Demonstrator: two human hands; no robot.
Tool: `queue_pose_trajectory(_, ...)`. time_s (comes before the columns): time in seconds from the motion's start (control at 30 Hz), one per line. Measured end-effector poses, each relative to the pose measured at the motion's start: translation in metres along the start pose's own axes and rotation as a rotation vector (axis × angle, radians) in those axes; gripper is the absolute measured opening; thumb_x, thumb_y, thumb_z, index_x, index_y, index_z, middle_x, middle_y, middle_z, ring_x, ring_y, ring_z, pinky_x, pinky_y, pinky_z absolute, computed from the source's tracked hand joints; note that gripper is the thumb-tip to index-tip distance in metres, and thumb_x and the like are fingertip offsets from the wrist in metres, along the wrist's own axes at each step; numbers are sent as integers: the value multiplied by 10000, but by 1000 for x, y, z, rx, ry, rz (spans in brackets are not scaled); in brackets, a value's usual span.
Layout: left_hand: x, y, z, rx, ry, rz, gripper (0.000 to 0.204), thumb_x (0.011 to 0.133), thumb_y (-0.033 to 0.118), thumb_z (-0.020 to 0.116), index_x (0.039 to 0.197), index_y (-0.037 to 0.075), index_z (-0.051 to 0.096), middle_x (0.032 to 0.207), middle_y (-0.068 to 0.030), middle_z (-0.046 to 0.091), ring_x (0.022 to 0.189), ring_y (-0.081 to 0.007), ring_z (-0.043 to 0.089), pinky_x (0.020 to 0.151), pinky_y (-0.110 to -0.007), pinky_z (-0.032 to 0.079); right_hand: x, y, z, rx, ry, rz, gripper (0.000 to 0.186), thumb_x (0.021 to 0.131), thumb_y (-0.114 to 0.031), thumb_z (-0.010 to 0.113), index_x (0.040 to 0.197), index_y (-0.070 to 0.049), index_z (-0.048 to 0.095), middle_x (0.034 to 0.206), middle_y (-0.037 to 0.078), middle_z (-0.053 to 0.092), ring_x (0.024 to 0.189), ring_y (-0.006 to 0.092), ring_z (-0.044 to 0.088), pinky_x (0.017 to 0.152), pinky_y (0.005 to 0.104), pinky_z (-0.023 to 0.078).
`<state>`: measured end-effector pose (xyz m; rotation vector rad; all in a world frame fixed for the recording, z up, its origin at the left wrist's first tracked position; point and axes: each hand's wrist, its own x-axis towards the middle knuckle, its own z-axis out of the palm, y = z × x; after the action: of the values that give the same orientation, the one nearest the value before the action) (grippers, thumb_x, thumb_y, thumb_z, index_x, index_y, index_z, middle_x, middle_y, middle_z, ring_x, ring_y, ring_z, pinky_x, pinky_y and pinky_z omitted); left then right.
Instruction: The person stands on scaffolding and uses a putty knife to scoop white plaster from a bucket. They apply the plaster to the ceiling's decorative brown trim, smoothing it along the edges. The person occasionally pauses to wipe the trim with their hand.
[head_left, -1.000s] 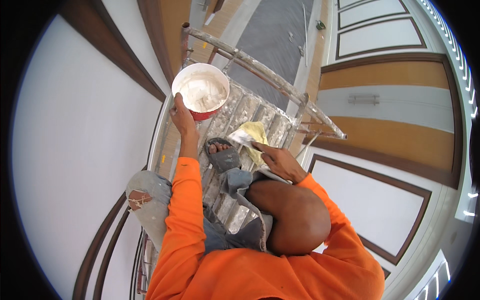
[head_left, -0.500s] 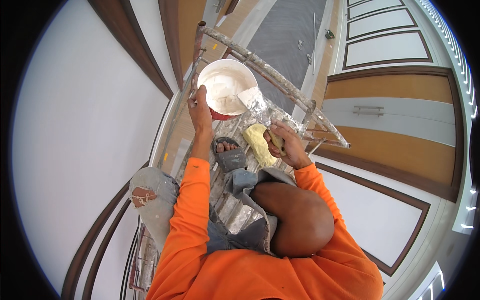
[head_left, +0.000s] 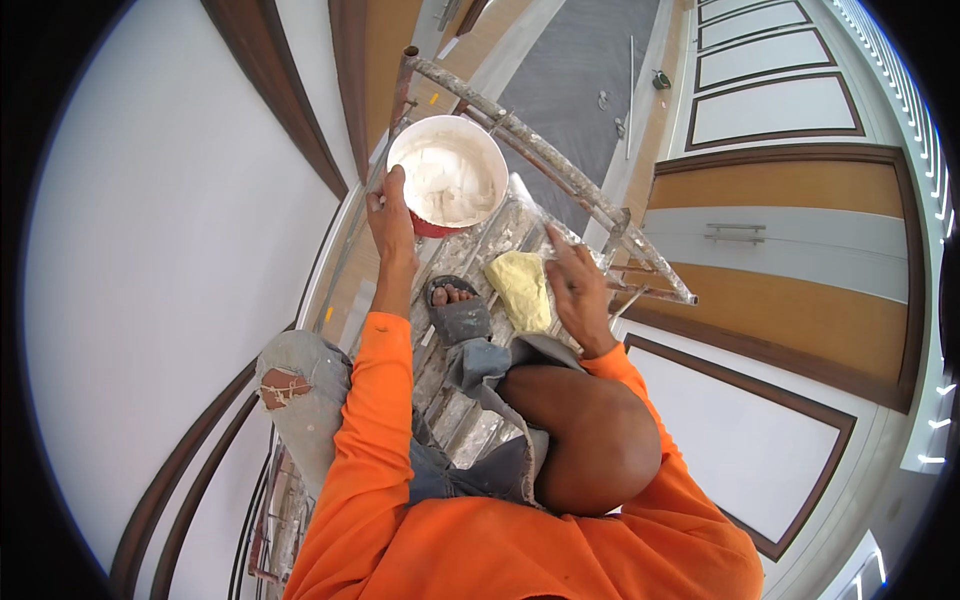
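Clearly, the left hand (head_left: 391, 228) grips a red bucket (head_left: 432, 229) (white paste (head_left: 448, 188) inside), the right hand (head_left: 580, 292) a scraper (head_left: 524, 198).

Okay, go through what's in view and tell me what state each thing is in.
Bucket: open, partly filled with white paste, left hand gripping its rim.
Putty knife: held in the right hand, blade seen nearly edge-on.
Yellow cloth-like bundle: crumpled, lying on the scaffold platform.
Scaffold platform: white-spattered.
Sandal: on a foot, smudged.
Jeans: torn at the left knee.
Double doors: apparently shut.

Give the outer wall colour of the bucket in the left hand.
Red: a strip of the bucket wall shows in the head view.
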<state>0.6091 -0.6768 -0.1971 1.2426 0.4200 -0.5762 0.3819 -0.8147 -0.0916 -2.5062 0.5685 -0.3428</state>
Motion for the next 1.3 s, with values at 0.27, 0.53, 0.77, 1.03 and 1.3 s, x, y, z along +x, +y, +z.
queue_pose_trajectory(0.27,19,-15,-4,-137,-26,-37,858,883,556,686,1408,-60,402,1321,-242,563,1207,-267,599,946,-380,532,-18,15,28,-206,-100,-27,594,911,-72,642,1466,-273,580,958,88,609,764,275,646,609,396,540)
queue_pose_trajectory(0.53,-15,50,-9,-157,-1,-28,767,883,564,678,1376,19,457,1319,-204,576,1204,-272,610,916,-426,552,-66,55,-9,-80,-180,47,531,946,-82,644,1463,-188,584,964,85,677,847,200,666,705,377,541)
queue_pose_trajectory(0.77,-12,31,3,-73,12,-44,769,869,614,663,1350,52,449,1292,-163,570,1135,-275,614,926,-452,520,-18,1,-22,1047,-144,593,584,1042,-154,558,1590,-80,372,912,28,609,590,65,475,515,224,391)
queue_pose_trajectory(1.03,-15,2,24,-33,-11,-106,812,857,613,680,1374,32,447,1305,-154,587,1133,-263,642,881,-436,561,2,16,21,213,42,61,521,975,-61,632,1484,-149,561,933,73,611,767,185,586,688,333,500)
queue_pose_trajectory(1.3,-21,30,8,-177,-63,-193,798,871,595,671,1416,44,483,1365,-157,590,1188,-276,641,925,-448,568,-35,20,18,-169,-101,55,575,923,-29,661,1455,-237,597,983,131,627,824,287,652,694,406,534)
